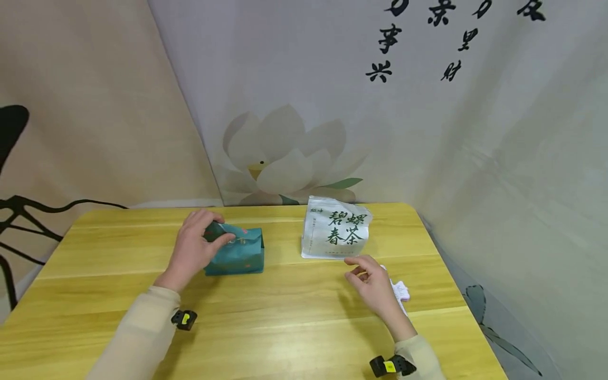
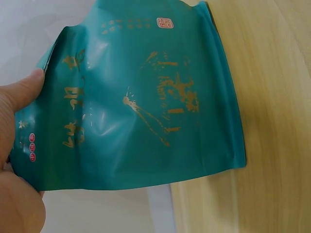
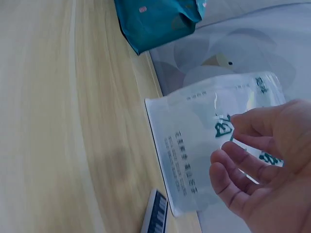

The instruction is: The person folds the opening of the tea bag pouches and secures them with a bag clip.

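A teal tea bag (image 1: 239,258) with gold print stands left of the table's middle. My left hand (image 1: 191,247) pinches its folded top, the thumb on the near face in the left wrist view. To the right stands a white tea bag (image 1: 334,235) with dark green characters, its top slightly bent. My right hand (image 1: 372,285) hovers just in front of the white bag's lower right corner, fingers loosely curled and holding nothing. In the right wrist view this hand hides part of the white bag's print.
A small white object (image 1: 401,291) lies partly behind the right hand on the wooden table (image 1: 285,327). A patterned black-and-white strip (image 3: 156,213) shows beside the white bag. A printed cloth backdrop (image 1: 294,105) hangs behind the table, and a black stand (image 1: 24,216) is at left.
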Action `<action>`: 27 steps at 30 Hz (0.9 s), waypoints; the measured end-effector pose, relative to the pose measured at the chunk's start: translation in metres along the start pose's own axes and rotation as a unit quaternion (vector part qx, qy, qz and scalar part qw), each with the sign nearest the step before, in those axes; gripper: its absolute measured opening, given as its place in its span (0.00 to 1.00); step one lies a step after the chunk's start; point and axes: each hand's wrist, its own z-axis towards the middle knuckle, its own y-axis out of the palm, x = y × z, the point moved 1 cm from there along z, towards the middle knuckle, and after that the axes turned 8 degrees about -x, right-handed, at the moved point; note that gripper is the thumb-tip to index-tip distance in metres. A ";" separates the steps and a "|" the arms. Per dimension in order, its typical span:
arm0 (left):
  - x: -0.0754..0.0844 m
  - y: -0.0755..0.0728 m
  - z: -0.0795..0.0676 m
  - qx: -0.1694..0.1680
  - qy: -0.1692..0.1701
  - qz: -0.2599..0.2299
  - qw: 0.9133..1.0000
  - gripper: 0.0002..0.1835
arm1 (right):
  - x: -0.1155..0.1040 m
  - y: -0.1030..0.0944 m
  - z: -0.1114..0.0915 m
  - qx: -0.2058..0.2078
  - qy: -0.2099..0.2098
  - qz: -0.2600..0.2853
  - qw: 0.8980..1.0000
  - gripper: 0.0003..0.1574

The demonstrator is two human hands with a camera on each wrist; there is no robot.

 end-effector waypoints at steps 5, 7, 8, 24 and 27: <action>0.000 0.001 -0.001 -0.002 -0.003 -0.004 1.000 0.22 | 0.009 -0.009 -0.009 0.009 0.016 -0.032 0.999 0.19; 0.000 0.002 0.000 -0.001 -0.003 -0.004 1.000 0.21 | 0.013 -0.012 -0.013 0.014 0.013 -0.045 0.999 0.18; 0.000 0.002 0.000 -0.001 -0.002 -0.004 1.000 0.21 | 0.014 -0.014 -0.015 0.018 0.013 -0.050 0.999 0.18; 0.001 0.000 0.002 0.007 0.021 -0.001 1.000 0.21 | 0.039 -0.034 -0.041 0.045 0.075 -0.059 0.994 0.16; 0.000 0.000 0.003 0.007 0.022 0.001 1.000 0.21 | 0.045 -0.035 -0.044 0.042 0.094 -0.064 0.993 0.17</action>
